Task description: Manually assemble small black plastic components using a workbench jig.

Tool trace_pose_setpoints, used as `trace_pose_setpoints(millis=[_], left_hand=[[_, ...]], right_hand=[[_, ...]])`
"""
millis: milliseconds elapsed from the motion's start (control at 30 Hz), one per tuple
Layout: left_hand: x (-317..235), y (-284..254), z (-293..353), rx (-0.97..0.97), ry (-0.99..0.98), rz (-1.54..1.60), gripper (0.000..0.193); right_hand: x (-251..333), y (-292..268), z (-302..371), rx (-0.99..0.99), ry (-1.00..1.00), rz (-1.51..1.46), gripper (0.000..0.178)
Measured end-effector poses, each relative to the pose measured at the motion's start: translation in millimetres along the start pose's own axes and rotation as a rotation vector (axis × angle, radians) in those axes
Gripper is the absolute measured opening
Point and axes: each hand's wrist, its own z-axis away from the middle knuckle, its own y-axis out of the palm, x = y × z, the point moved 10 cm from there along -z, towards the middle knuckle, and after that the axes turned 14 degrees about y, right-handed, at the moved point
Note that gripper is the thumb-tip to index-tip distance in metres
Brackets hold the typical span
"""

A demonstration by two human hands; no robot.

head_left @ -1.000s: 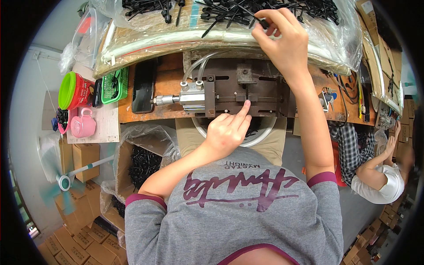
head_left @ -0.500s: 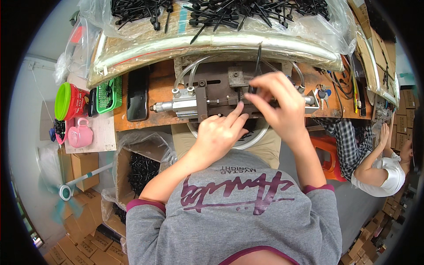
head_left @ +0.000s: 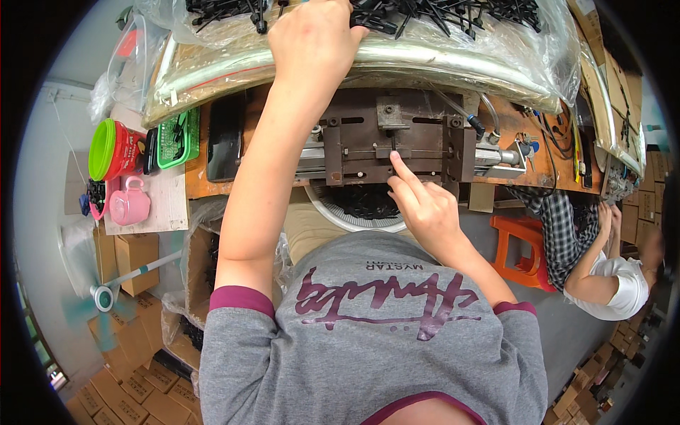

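My left hand [head_left: 312, 44] reaches over the padded, plastic-covered edge into the heap of thin black plastic pieces [head_left: 432, 15] at the top. Its fingertips run out of view, so any hold is hidden. My right hand [head_left: 428, 207] is by the dark metal fixture [head_left: 421, 126], holding nothing. Its index finger stretches out and touches the small centre block, where a thin black piece [head_left: 393, 143] stands below a grey metal bracket [head_left: 389, 113]. The other fingers are loosely bent. Below the fixture, a white-rimmed basin [head_left: 327, 216] with black pieces in it sits at my lap.
Air cylinders [head_left: 494, 157] with clear hoses flank the fixture. A phone [head_left: 225, 145], green basket [head_left: 177, 142], red tub [head_left: 126, 152] and pink mug [head_left: 129, 202] are leftward. Keys [head_left: 528, 147] lie rightward. A co-worker [head_left: 602, 276] sits beyond an orange stool [head_left: 513, 248].
My left hand has gone from the fixture up to the heap. My right hand has let go of the black piece it held above the fixture and come down to the centre block.
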Motion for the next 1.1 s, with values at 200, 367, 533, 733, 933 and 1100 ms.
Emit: trace_pose_setpoints(millis=[200, 367, 533, 733, 933, 1100], left_hand=[[7, 12, -8, 0.115, -0.069, 0.032, 0.020], [-4, -14, -5, -0.048, -0.002, 0.112, 0.021], [4, -26, 3, -0.015, -0.050, 0.378, 0.021], [-4, -25, 20, 0.018, 0.028, 0.805, 0.018], [-46, -31, 38, 0.195, 0.213, 1.003, 0.019], [-49, -32, 21, 0.069, 0.302, 0.830, 0.026]], right_hand=[[1, -1, -5, 0.003, 0.010, 0.024, 0.019], [2, -15, -14, 0.044, 0.044, -0.043, 0.028], [-33, -52, -32, -0.031, 0.285, -0.504, 0.029], [-79, -54, -79, 0.050, 0.600, -1.353, 0.045], [-60, -60, -64, 0.318, 0.436, -1.574, 0.032], [-44, -73, -35, 0.102, 0.319, -1.080, 0.027]])
